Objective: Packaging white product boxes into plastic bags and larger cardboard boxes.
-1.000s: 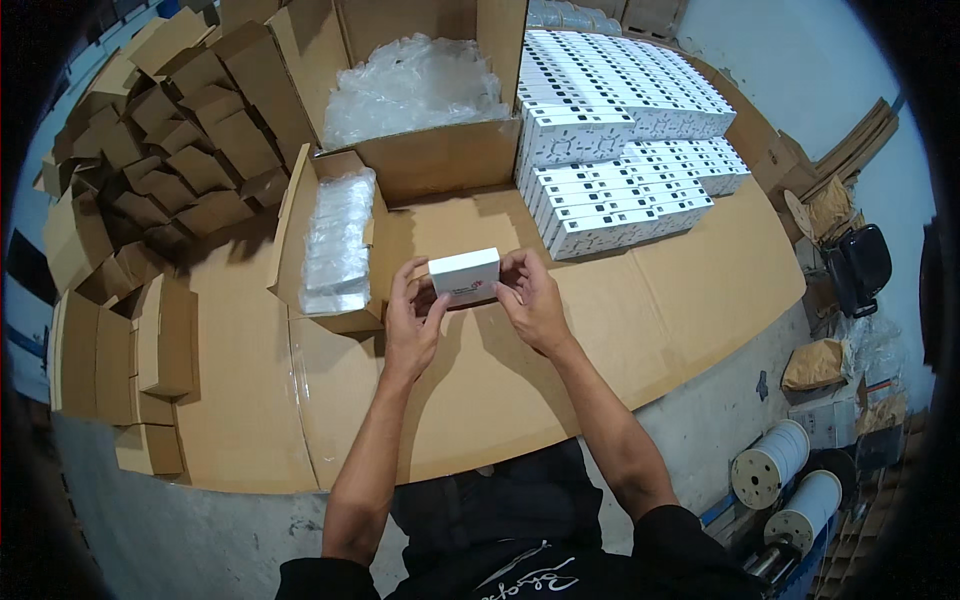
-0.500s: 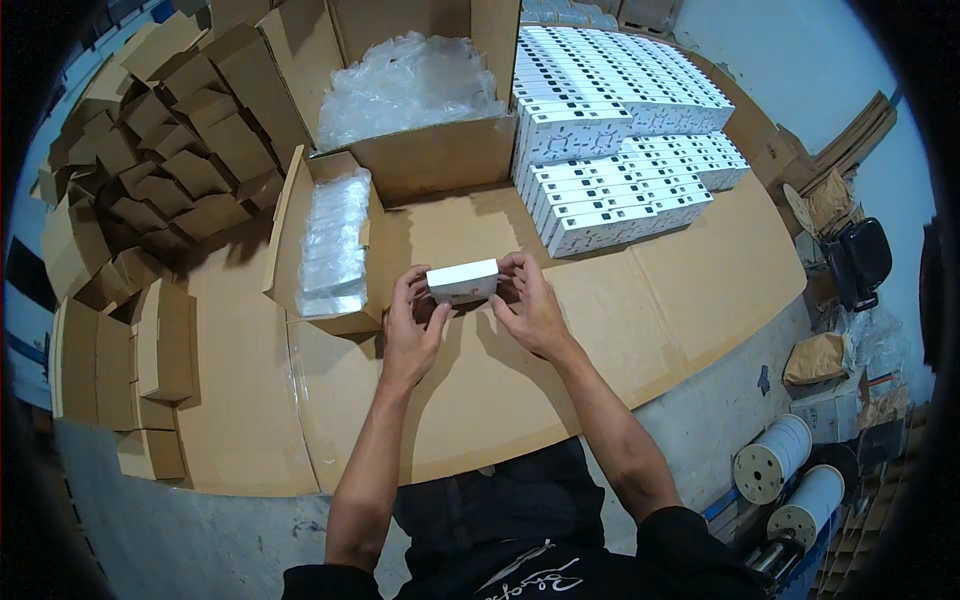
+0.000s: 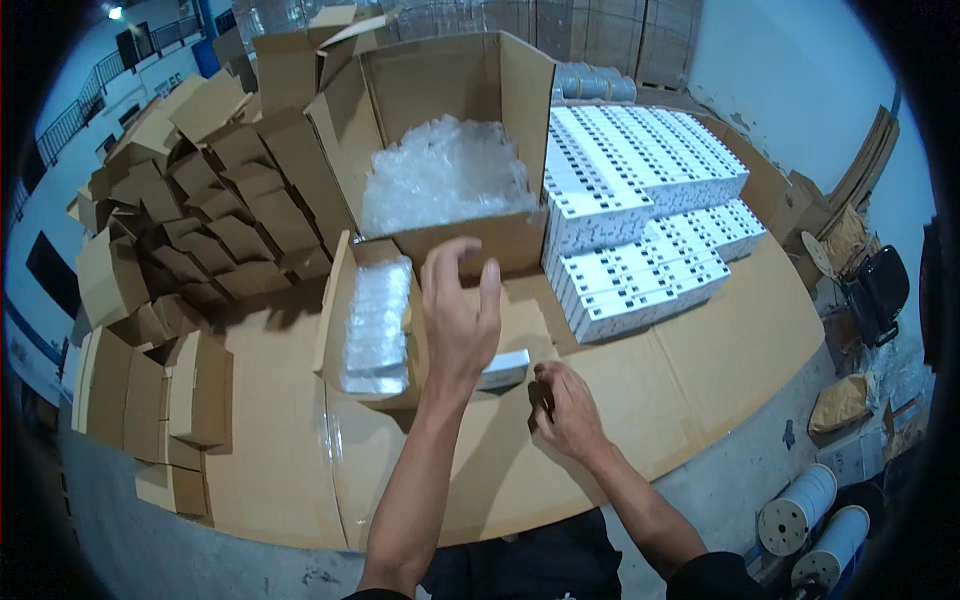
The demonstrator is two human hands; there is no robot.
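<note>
A small white box (image 3: 507, 369) lies on the cardboard-covered table, its left end hidden behind my left wrist. My left hand (image 3: 462, 315) is raised, thumb and fingers spread with nothing between them, in front of the big carton (image 3: 455, 243). That carton holds a heap of clear plastic pouches (image 3: 450, 180). Just right of the white box is my right hand (image 3: 572, 412), its fingers curved and parted from the thumb over a dark shadow; I see nothing held. Left of my left hand, an open narrow carton (image 3: 335, 305) contains a row of plastic-wrapped packs (image 3: 377, 325).
Stacked white boxes (image 3: 640, 280) with dark squares stand at the back right. Many open brown cartons (image 3: 215, 205) are piled at the left, with several more (image 3: 205, 390) by the table's left edge. Cable spools (image 3: 797, 508) sit on the floor at right.
Both hands have let go of the white box, which now lies on the table. My left hand rose toward the big carton; my right moved slightly right. The view has tilted up.
</note>
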